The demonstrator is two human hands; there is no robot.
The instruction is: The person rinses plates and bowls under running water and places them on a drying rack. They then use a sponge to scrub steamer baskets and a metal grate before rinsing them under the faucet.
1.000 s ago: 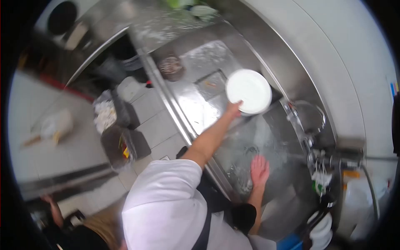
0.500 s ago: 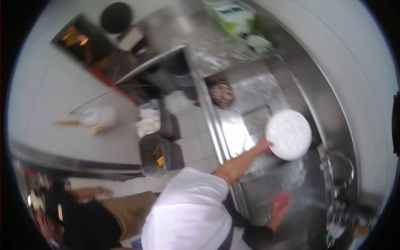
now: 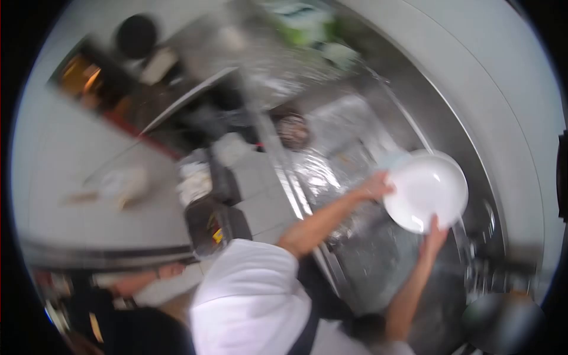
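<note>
The plate (image 3: 425,194) sits between the fingers of both hands over the sink (image 3: 378,263), the left hand (image 3: 376,186) pinching its rim, the right hand (image 3: 435,238) lapping a thumb over, its other fingers hidden. Probably stiff, fairly light, slick and breakable, it suits a two-sided rim hold. Beyond the left fingertips, the green pack (image 3: 307,26) is too blurred to read.

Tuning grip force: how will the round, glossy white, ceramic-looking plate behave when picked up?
The plate is likely stiff: its rim shows no sag between bare left hand and bare right hand. Probably slippery, given the glossy highlights. Perhaps breakable, if that ceramic look holds.
</note>
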